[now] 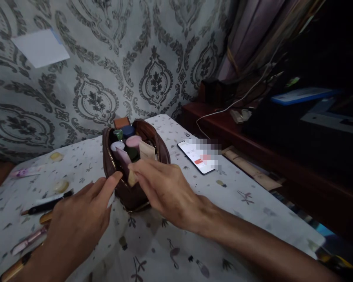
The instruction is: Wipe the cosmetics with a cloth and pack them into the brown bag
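A brown zippered toiletry bag [135, 199] stands unzipped on the table, filled with cosmetics. My right hand [172, 192] pinches a small pale-yellow item [132, 179] at the bag's front opening; its kind is not clear. The index finger of my left hand [79, 223] presses on the bag's left front rim, its thumb mostly hidden. Inside the bag are a pink round lid [133, 141], a white lid [117, 146], a blue lid [128, 131], a green-capped bottle [118, 135], a mauve tube [123, 159] and a beige tube [147, 150].
A lit phone [197, 156] lies right of the bag. On the left are a black pencil-like stick [48, 205], a pink tool [29, 239], a small round pot [61, 186] and a pinkish tube [26, 171]. A dark red desk [223, 129] with a white cable borders the right side.
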Available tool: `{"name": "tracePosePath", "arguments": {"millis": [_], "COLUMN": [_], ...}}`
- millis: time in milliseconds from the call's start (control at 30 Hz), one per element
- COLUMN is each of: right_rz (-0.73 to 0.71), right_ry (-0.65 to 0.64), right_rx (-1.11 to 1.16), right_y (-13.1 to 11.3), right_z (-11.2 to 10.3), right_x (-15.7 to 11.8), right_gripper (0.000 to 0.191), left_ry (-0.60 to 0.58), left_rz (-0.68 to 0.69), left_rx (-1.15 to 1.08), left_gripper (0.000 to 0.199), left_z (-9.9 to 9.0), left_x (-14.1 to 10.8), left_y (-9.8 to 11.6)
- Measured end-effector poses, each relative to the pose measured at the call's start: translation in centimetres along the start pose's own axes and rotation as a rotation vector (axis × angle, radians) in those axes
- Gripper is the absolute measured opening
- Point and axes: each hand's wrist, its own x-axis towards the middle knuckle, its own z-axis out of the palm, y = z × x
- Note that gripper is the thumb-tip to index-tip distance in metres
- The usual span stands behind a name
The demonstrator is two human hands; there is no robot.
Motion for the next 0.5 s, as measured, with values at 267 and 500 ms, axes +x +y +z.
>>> {"name": "tracePosePath", "arguments": {"millis": [267, 500], "right_rz": [0.008, 0.223], "right_ry": [-0.093, -0.184], "right_rx": [-0.213, -0.392], "right_y": [-0.6, -1.3], "right_z": [1.6, 2.3], "right_x": [4.3, 6.7], "right_gripper": [0.016, 0.017], "left_ry": [0.011, -0.118], "left_rz": [0.003, -0.024], "left_rx": [0.038, -0.004], "left_gripper": [0.053, 0.059], "left_z": [0.3, -0.2], "left_x": [0.0, 0.1], "left_y": [0.2, 0.4]}}
